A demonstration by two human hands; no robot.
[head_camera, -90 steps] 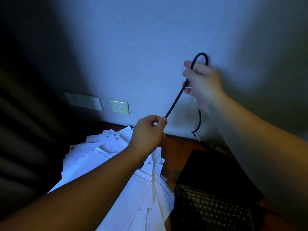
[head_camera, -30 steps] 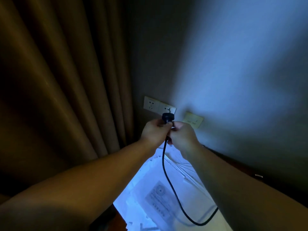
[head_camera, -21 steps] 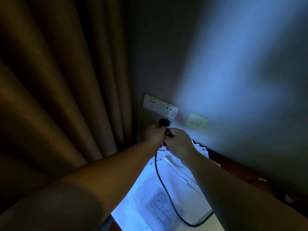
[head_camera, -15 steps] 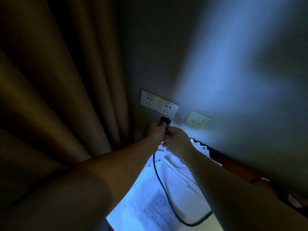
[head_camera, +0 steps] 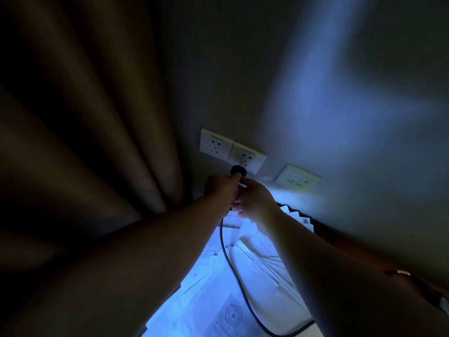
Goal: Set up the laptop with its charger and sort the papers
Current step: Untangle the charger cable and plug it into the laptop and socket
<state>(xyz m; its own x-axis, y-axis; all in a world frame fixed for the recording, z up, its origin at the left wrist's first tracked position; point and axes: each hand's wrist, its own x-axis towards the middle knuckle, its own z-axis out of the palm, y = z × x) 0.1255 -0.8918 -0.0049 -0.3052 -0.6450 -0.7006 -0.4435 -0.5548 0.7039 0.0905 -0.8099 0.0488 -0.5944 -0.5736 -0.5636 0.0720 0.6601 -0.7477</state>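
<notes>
Head view: hands [head_camera: 240, 193] on plug [head_camera: 238, 171]

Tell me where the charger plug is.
Head view, centre: the charger plug is just below the right wall socket, held by both hands, above the papers.

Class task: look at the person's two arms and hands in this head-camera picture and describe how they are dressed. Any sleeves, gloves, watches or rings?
Both forearms are bare as far as the frame shows: no sleeves, no gloves. The left hand and the right hand show no watch, strap or ring, though the dim light could hide a thin one on the fingers.
</notes>
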